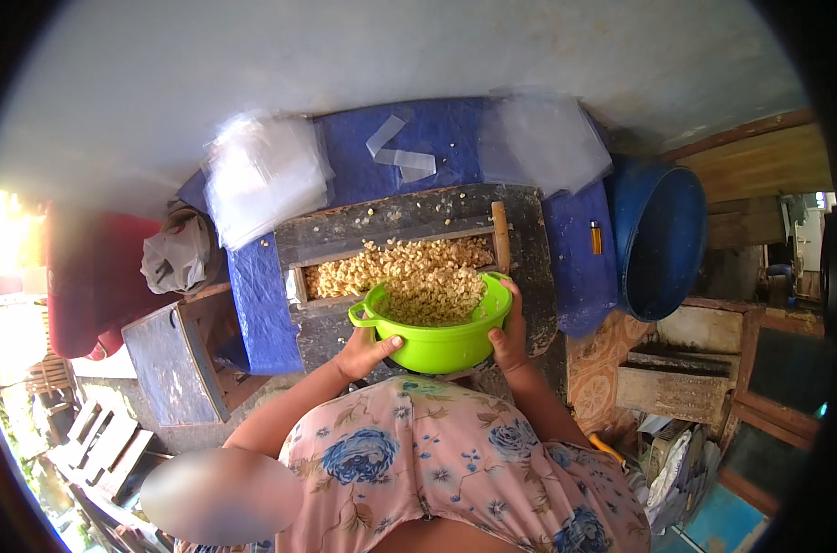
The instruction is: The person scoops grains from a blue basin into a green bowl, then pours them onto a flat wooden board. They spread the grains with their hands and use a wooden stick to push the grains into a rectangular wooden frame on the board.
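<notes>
Both hands hold a lime-green plastic basin (446, 345) with side handles, tilted away from me. My left hand (368, 352) grips it beneath its left handle, thumb against the outer wall. My right hand (511, 335) grasps the right side near the other handle. Pale soybean-like pieces (428, 297) fill much of the basin and meet the heap (349, 268) in a rectangular wooden trough beyond it. The trough is set into a dark, worn wooden board (529, 290). A wooden stick (500, 238) lies across the trough's right end.
Stacks of clear plastic bags lie at the left (263, 180) and right (546, 142) on a blue sheet (356, 138). A folded plastic strip (401, 152) is between them. An orange lighter (596, 238) lies right, near a blue plastic drum (667, 242). A wall (418, 48) rises behind.
</notes>
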Available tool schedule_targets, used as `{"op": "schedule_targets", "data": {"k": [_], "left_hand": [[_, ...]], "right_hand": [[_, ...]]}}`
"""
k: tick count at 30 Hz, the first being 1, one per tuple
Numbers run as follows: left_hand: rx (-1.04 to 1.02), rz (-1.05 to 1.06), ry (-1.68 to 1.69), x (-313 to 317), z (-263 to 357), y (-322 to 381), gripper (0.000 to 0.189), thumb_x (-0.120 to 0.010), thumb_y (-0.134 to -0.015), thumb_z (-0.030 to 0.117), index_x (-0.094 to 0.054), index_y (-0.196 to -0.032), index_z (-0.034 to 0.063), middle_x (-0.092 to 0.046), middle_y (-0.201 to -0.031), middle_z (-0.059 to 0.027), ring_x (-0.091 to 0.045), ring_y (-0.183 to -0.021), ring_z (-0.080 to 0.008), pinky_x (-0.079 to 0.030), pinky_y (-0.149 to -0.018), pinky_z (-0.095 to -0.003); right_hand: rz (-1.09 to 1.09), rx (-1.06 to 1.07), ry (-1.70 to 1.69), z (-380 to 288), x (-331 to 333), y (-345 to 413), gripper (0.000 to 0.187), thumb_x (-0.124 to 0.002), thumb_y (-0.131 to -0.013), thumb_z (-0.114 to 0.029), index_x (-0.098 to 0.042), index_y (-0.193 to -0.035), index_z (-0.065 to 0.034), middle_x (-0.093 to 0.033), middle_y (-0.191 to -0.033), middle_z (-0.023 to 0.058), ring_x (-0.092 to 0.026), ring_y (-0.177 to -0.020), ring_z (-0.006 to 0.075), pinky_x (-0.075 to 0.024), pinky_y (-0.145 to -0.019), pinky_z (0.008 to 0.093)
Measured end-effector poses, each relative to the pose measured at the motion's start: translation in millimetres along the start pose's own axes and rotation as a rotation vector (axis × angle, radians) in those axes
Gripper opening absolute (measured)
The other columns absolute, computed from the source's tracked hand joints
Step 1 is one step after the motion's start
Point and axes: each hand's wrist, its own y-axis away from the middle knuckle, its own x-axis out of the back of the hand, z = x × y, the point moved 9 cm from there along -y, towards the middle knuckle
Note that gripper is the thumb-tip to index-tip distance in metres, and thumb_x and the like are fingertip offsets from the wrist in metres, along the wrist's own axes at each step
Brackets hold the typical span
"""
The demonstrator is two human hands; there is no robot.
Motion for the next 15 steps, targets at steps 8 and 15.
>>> {"op": "schedule_targets", "data": {"k": [8, 15], "left_hand": [[0.105, -0.049, 1.042, -15.9, -10.5, 7.4, 0.067, -0.061, -0.078, 0.039, -0.037, -0.134, 0.0120, -0.048, -0.128, -0.0082, -0.047, -0.116, -0.0296, -0.037, -0.100, -0.0465], [0.241, 0.085, 0.855, -12.2, -11.0, -10.3, 0.055, -0.061, -0.075, 0.027, -0.048, -0.125, 0.0058, -0.057, -0.113, -0.0169, -0.059, -0.101, -0.0313, -0.049, -0.087, -0.0468]], "right_hand": [[-0.167, 0.169, -0.111, -7.7, 18.1, -0.3, 0.109, -0.078, -0.061, -0.057, -0.021, -0.136, -0.0027, -0.040, -0.129, 0.0160, -0.043, -0.119, 0.0264, -0.0345, -0.100, 0.0408], [-0.438, 0.587, 0.239, -38.8, 26.6, -11.7, 0.107, -0.088, -0.052, -0.036, -0.026, -0.133, -0.0052, -0.045, -0.126, 0.0183, -0.048, -0.114, 0.0297, -0.0377, -0.098, 0.0415]]}}
